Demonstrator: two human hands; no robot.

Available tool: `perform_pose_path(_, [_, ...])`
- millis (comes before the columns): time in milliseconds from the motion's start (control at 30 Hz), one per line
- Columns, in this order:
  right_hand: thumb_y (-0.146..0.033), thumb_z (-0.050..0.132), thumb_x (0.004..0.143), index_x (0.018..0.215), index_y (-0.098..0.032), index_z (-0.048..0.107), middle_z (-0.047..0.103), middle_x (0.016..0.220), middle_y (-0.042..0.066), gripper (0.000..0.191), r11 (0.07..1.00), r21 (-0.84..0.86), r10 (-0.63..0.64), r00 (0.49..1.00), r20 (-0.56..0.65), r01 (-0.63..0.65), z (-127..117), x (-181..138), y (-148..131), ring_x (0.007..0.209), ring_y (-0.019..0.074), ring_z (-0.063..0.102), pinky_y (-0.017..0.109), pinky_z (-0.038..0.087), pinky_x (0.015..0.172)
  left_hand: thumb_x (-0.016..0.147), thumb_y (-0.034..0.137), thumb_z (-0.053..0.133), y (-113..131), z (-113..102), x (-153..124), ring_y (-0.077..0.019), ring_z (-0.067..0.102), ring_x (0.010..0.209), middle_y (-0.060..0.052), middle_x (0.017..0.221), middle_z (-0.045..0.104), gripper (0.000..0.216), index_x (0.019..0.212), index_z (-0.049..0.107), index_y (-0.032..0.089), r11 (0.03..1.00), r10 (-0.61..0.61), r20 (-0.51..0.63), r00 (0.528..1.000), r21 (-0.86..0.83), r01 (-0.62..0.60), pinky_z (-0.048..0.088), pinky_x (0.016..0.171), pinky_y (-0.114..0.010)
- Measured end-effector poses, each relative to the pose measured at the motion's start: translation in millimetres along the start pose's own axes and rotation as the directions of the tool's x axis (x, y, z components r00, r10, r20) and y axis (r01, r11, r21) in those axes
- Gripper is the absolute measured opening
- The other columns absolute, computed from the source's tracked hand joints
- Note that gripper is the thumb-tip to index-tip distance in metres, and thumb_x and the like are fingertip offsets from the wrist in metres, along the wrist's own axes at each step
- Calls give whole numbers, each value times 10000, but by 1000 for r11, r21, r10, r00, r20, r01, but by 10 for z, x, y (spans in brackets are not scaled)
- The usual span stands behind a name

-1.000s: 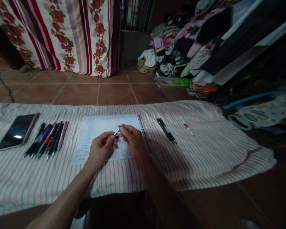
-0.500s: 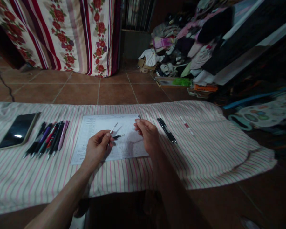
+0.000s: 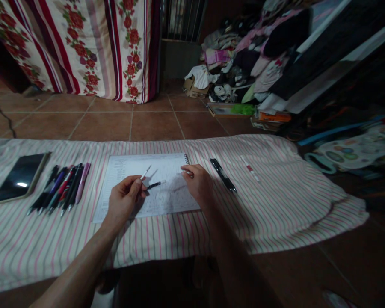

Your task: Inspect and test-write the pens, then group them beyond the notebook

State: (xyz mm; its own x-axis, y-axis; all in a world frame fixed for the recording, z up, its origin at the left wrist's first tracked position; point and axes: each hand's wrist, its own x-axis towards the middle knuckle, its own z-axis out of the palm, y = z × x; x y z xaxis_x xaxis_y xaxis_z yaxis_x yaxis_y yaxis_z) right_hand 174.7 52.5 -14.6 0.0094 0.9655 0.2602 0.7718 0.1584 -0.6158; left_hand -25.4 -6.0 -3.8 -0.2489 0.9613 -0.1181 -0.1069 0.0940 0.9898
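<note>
Above the left half of the spiral notebook (image 3: pixel 115 192), my left hand (image 3: pixel 125 196) pinches a thin white pen refill (image 3: pixel 146 172) that points up and away. Just beyond those fingertips a short black pen part (image 3: pixel 155 185) with a pale end lies over the printed page. My right hand (image 3: pixel 197 182) is at the notebook's spiral edge, its thumb and fingers closed together; what small thing they hold, if any, I cannot make out. To its right rest black pens (image 3: pixel 223 175) side by side.
A white and red pen-like piece (image 3: pixel 250 169) lies farther right on the striped cloth (image 3: pixel 291 192). On the left are several pens (image 3: pixel 60 188) in a bunch and a phone (image 3: pixel 21 177). Heaped clothes (image 3: pixel 244 55) stand beyond on the tiled floor.
My left hand has drawn a little left with the refill, showing more of the black pen part. The fingers of my right hand have curled closer together. The whole view has shifted slightly.
</note>
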Motion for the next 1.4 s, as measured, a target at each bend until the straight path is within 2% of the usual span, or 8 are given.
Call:
perform_pose_path(167, [-186,591,778,909,-200,699,651,929,94,170,979,-192,-69,997,33,74,87,-16,23,870,223,565,327,412,769,709,381,658,6,9,2,-83,502,489,12,598,597,274,823,647,131,1000,28,7,1000,4,-28,355,463,-203])
perform_pose_path(367, [-204,564,795,851,-193,680,645,896,91,129,965,-247,-79,997,22,82,126,-28,6,858,222,558,317,394,747,705,370,655,20,26,-5,-76,490,470,12,584,597,268,814,643,125,999,34,31,999,-18,-34,349,447,-198])
perform_pose_path(467, [-206,530,803,866,-183,665,665,885,87,150,985,-160,-59,998,10,60,95,-25,-42,820,212,587,312,407,734,699,364,657,38,31,-7,-76,489,472,11,577,598,265,810,643,124,999,33,43,999,-25,-32,373,464,-202])
perform_pose_path(600, [-267,524,791,854,-205,654,687,803,48,157,991,126,36,999,19,-38,71,-4,-85,740,188,630,297,438,686,691,373,660,48,33,-9,-76,490,475,7,572,600,272,796,644,123,999,26,47,999,-29,-24,378,465,-200])
perform_pose_path(833, [-339,588,693,849,-199,623,621,621,-18,213,738,622,231,964,133,-263,120,19,-156,565,121,559,229,406,521,674,375,671,70,89,-35,-84,493,478,7,554,592,264,775,648,132,999,16,48,999,-32,-14,378,466,-208])
perform_pose_path(1033, [-361,616,665,851,-186,629,638,674,-1,256,572,746,282,936,211,-341,42,-5,-282,562,95,543,203,377,488,693,368,638,70,146,-48,-86,467,466,15,531,579,249,782,650,135,1000,4,86,996,-11,-3,363,455,-212])
perform_pose_path(1267, [-367,686,610,859,-182,662,636,730,-4,312,372,826,310,896,319,-423,-27,-6,-298,639,86,548,218,401,591,681,343,650,66,209,-64,-82,478,469,12,536,582,241,785,650,125,999,-28,77,997,-27,30,378,472,-209])
perform_pose_path(1400, [-335,710,587,852,-191,665,606,687,-25,305,351,840,288,901,324,-414,-40,-10,-304,635,87,526,228,389,610,655,360,674,56,238,-80,-89,491,471,11,553,584,265,791,641,134,995,-69,73,995,-72,74,367,452,-208])
